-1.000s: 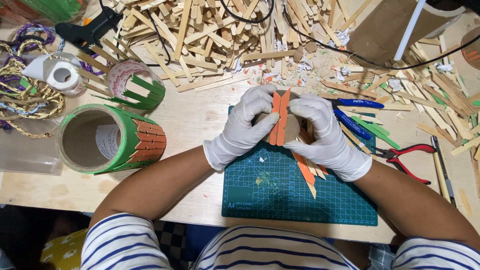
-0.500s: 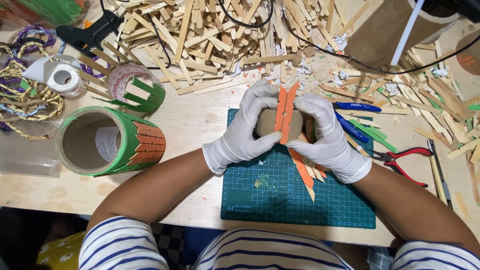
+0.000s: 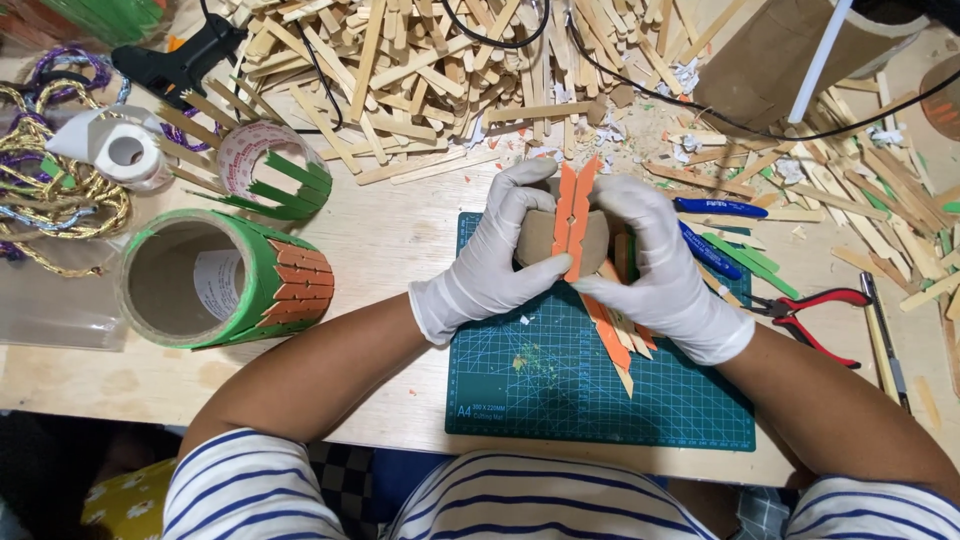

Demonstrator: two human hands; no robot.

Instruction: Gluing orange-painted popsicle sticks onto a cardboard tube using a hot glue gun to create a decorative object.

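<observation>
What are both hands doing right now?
Left hand: closed on the cardboard tube.
Right hand: pressing orange sticks against that tube.

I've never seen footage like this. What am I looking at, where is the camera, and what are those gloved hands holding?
There is no machine here: a person is working with two hands in white gloves. The single camera sits on the person's head and looks down at a wooden table. The left hand and right hand together hold a cardboard tube with two orange sticks pressed against it, above a green cutting mat. More orange sticks lie on the mat. Around it are a pile of plain sticks, a bigger tube covered in green and orange sticks, red pliers and a black glue gun.
</observation>
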